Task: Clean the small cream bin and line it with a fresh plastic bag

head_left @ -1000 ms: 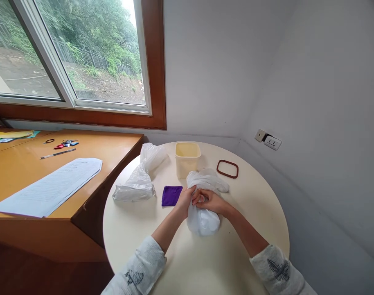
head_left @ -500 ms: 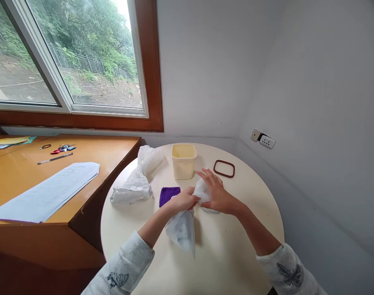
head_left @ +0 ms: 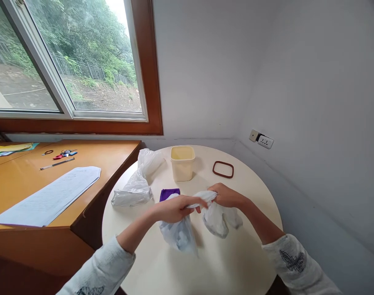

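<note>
A white plastic bag [head_left: 181, 235] is stretched between my two hands over the front of the round table. My left hand [head_left: 174, 208] closes round the bag's twisted part, and its lower end hangs below with something dark faintly showing through. At the other end, my right hand [head_left: 225, 195] pinches the bag, with loose plastic drooping beneath the fingers. A folded purple cloth [head_left: 169, 194] lies just behind my left hand, partly covered by it. Beyond the hands stands a cream square bin [head_left: 183, 166], open at the top. To its right lies a brown rounded rectangular frame [head_left: 223, 169].
Another crumpled white plastic bag [head_left: 136, 184] lies on the left of the round table [head_left: 236, 262]. A wooden desk [head_left: 113, 157] at the left carries papers [head_left: 52, 196], a pen [head_left: 57, 164] and keys [head_left: 66, 154]. Walls with a socket [head_left: 265, 141] bound the right side.
My right hand has come nearer and moved right, closing on the bag and drawing it out sideways. My left hand has turned, and more hanging plastic shows below the right hand.
</note>
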{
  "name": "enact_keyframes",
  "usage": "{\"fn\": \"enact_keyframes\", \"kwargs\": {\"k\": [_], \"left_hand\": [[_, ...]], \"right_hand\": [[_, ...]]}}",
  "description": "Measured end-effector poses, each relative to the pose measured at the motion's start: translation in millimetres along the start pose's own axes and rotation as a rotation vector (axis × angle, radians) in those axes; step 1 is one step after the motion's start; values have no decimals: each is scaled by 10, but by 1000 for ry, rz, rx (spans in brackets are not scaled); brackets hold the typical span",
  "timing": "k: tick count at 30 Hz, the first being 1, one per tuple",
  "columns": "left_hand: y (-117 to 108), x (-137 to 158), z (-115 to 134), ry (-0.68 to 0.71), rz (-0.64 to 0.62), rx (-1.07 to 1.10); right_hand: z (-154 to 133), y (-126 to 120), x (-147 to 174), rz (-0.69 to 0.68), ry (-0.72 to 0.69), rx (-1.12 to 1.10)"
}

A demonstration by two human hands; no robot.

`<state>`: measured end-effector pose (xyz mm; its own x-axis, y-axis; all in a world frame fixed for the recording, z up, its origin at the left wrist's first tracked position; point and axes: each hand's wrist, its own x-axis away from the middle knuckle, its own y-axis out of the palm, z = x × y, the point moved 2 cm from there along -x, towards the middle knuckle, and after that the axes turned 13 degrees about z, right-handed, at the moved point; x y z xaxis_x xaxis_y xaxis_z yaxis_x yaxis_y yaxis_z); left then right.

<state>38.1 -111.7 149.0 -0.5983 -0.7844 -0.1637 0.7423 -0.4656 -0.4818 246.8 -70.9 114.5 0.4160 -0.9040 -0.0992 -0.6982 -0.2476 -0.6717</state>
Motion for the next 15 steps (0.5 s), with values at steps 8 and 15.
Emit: {"fn": "enact_keyframes", "kwargs": {"k": [8, 15], "left_hand": [[-67, -66, -99, 85, 200, -724], [-58, -199, -229, 55, 476, -834]], "right_hand": [[-3, -273, 205, 91, 236, -58], [-317, 49, 431, -77, 223, -332]]}}
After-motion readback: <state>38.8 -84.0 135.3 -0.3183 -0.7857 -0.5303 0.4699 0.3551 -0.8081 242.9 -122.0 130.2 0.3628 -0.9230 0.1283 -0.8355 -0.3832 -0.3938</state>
